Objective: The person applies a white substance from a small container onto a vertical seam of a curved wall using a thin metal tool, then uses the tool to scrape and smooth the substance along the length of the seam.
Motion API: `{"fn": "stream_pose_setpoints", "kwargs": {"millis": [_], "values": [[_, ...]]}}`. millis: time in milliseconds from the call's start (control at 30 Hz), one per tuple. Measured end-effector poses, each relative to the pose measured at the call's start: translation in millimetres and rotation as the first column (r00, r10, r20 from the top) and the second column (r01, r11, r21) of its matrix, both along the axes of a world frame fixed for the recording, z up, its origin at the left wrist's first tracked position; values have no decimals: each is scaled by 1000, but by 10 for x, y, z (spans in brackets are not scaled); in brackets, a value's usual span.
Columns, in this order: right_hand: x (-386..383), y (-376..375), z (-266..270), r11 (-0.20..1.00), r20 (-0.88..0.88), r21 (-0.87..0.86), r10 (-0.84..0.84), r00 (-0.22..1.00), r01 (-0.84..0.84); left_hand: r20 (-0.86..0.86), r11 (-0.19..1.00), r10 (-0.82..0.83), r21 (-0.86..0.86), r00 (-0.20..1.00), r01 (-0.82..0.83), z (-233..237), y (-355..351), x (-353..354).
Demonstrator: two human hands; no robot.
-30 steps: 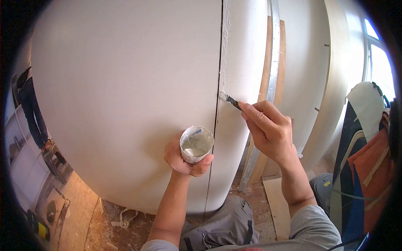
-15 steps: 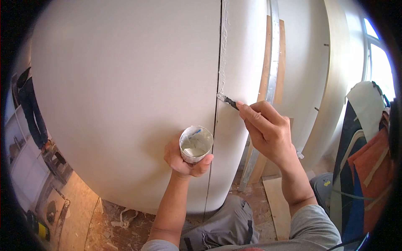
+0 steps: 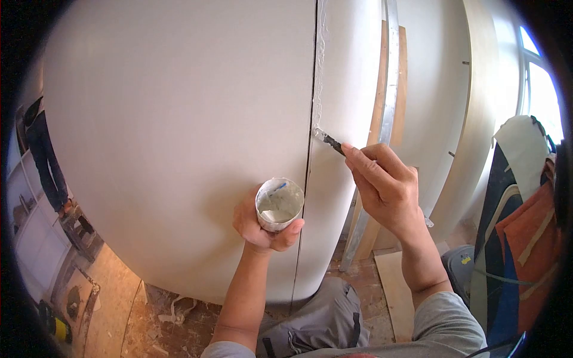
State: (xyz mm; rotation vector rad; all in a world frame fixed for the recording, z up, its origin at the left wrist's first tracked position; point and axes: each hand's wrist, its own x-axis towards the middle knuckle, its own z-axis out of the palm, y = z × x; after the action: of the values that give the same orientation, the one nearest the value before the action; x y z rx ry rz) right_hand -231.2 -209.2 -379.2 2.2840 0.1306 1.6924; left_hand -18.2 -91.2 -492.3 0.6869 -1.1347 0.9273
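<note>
My left hand (image 3: 265,230) is wrapped round a small cup (image 3: 279,204), tilted so its inside shows. Whitish paste lies at the bottom, with a blue streak on the inner wall. Between the fingers of my right hand (image 3: 385,179) is the dark handle of a small brush or spatula (image 3: 328,141); its exact kind is hard to make out. Its pale, paste-smeared tip meets the white panel (image 3: 179,119) just right of a dark vertical seam (image 3: 310,119). Above the tip, a rough strip of wet white paste (image 3: 320,71) runs up along the seam.
A metal straightedge (image 3: 391,77) and a wooden board (image 3: 376,113) lean right of the panel. Folded orange material (image 3: 531,221) and other sheets stand at the far right. Scraps litter the brown floor (image 3: 197,325). Another person's legs (image 3: 46,158) show on a stool (image 3: 77,230) at the left.
The tool's tip has shifted slightly up and to the right, off the seam's edge onto the paste strip. My right hand moved slightly right with it; the left hand and cup stay almost still.
</note>
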Motion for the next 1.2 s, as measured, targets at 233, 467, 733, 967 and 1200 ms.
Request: {"fn": "stream_pose_setpoints", "kwargs": {"millis": [233,467,733,967,1200], "values": [[9,-7,-25,1000,-17,10,8,1000,-8,18,999,37,-5,999,-37,11,19,-8],[-22,7,-18,1000,-52,8,-14,999,14,25,1000,-23,-18,999,23,19,-4,-11],[-59,-20,47,1000,-70,6,21,997,-20,35,998,-48,-30,998,49,56,5,-21],[-70,-123,164,998,-90,-62,-15,996,9,20,999,-34,-31,999,34,22,-7,-21],[1,-208,417,987,-26,-162,-11,1000,7,26,999,-28,-34,999,29,29,-9,-6]]}}
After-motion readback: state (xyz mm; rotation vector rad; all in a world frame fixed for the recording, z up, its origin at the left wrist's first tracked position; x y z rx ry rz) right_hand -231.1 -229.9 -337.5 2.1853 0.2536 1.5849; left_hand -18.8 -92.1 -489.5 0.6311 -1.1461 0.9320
